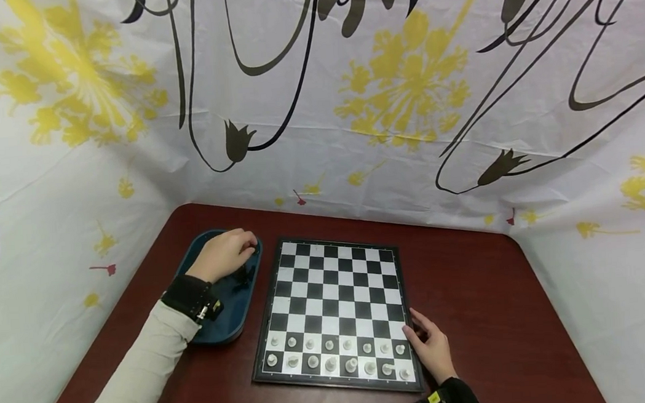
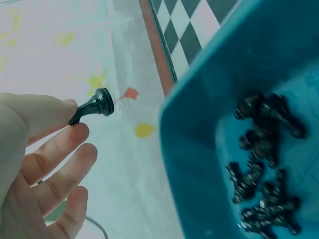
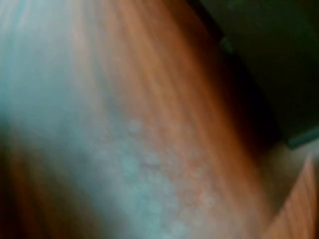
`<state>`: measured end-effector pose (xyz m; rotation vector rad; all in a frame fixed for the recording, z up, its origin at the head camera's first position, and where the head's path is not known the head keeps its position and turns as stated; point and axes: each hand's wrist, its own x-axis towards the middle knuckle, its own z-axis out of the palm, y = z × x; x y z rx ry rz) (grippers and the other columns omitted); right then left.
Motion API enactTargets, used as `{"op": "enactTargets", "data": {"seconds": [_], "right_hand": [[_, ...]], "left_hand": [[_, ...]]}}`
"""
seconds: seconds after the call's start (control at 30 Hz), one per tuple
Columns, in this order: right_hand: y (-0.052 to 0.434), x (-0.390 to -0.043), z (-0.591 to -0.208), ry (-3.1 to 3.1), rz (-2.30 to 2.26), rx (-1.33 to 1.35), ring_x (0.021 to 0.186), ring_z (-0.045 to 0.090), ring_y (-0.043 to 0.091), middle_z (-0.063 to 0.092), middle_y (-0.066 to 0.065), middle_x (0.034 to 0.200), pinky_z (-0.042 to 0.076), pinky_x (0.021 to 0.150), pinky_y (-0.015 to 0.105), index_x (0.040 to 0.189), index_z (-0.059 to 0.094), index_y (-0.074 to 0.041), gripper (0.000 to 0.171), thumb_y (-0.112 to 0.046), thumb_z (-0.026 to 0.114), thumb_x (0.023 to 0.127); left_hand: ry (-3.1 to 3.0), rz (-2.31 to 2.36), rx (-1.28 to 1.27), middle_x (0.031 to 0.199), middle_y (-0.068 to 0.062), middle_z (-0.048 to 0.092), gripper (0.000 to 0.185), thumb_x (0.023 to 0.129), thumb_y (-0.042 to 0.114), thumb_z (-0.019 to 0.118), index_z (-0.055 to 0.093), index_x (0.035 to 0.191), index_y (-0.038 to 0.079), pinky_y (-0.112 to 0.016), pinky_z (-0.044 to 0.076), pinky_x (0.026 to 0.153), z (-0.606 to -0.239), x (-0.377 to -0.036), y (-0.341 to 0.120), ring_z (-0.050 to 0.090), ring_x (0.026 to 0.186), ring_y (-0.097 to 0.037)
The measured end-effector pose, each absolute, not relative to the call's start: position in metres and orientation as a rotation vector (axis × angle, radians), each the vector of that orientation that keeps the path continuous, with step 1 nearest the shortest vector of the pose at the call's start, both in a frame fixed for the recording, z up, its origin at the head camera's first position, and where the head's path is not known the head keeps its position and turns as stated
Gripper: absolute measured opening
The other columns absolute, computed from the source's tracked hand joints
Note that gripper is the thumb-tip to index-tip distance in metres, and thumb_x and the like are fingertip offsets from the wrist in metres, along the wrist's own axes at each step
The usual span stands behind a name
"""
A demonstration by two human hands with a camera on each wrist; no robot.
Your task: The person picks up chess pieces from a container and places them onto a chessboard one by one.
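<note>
My left hand [image 1: 223,255] is over the far end of a blue tray [image 1: 228,338]. In the left wrist view, its thumb and index finger pinch a black chess piece [image 2: 97,104] by the narrow end, with the round base pointing outward; the top is hidden by the fingers. More black chess pieces [image 2: 266,209] lie jumbled in the tray. My right hand [image 1: 434,350] rests at the right edge of a chessboard [image 1: 328,290], its thumb touching the frame and its fingers fairly straight. White chess pieces [image 1: 330,363] stand on the board's two nearest rows.
The tray stands left of the board on a dark red table [image 1: 472,291]. A patterned white cloth [image 1: 296,135] hangs behind the table and along both sides. The right wrist view is badly blurred, with a dark edge at upper right.
</note>
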<state>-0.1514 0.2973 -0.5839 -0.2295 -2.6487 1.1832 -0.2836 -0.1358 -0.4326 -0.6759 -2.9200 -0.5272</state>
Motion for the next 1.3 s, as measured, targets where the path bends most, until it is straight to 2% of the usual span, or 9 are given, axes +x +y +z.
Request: {"op": "enactTargets", "data": {"seconds": [0.27, 0.5, 0.77, 0.97, 1.3], "right_hand": [[0.298, -0.152, -0.587, -2.643, 1.177, -0.258, 0.065, 0.052, 0.005, 0.068, 0.009, 0.095, 0.042, 0.058, 0.021, 0.121, 0.058, -0.008, 0.044, -0.018, 0.07, 0.08], [0.297, -0.151, -0.587, -2.637, 1.182, -0.237, 0.069, 0.054, 0.005, 0.067, 0.011, 0.099, 0.043, 0.061, 0.021, 0.122, 0.056, -0.006, 0.047, -0.02, 0.07, 0.08], [0.3, -0.151, -0.587, -2.638, 1.183, -0.242, 0.071, 0.053, 0.004, 0.067, 0.008, 0.099, 0.044, 0.063, 0.022, 0.121, 0.058, -0.007, 0.044, -0.018, 0.07, 0.08], [0.298, -0.151, -0.591, -2.625, 1.202, -0.253, 0.069, 0.052, 0.004, 0.068, 0.009, 0.098, 0.043, 0.061, 0.022, 0.119, 0.059, -0.006, 0.044, -0.019, 0.071, 0.079], [0.3, -0.152, -0.589, -2.604, 1.182, -0.245, 0.066, 0.051, 0.003, 0.068, 0.007, 0.094, 0.042, 0.06, 0.021, 0.118, 0.06, -0.008, 0.043, -0.018, 0.072, 0.078]], "left_hand": [[-2.957, -0.53, -0.773, 0.082, -0.001, 0.058, 0.012, 0.085, 0.017, 0.062, 0.065, 0.096, 0.011, -0.032, 0.047, 0.066, -0.43, -0.312, -0.111, 0.051, 0.07, -0.014], [-3.022, -0.477, -0.812, 0.088, -0.003, 0.06, 0.014, 0.086, 0.015, 0.061, 0.065, 0.098, 0.01, -0.033, 0.047, 0.069, -0.442, -0.334, -0.104, 0.055, 0.075, -0.015], [-3.014, -0.407, -0.918, 0.094, -0.008, 0.063, 0.014, 0.084, 0.01, 0.061, 0.066, 0.097, 0.008, -0.036, 0.048, 0.073, -0.442, -0.346, -0.087, 0.058, 0.083, -0.02], [-3.067, -0.402, -0.88, 0.097, -0.007, 0.063, 0.017, 0.084, 0.008, 0.059, 0.067, 0.099, 0.007, -0.036, 0.048, 0.076, -0.457, -0.352, -0.073, 0.058, 0.09, -0.022], [-3.163, -0.381, -0.736, 0.097, -0.007, 0.064, 0.016, 0.082, 0.006, 0.062, 0.068, 0.096, 0.008, -0.038, 0.047, 0.078, -0.465, -0.357, -0.058, 0.057, 0.091, -0.022]]}}
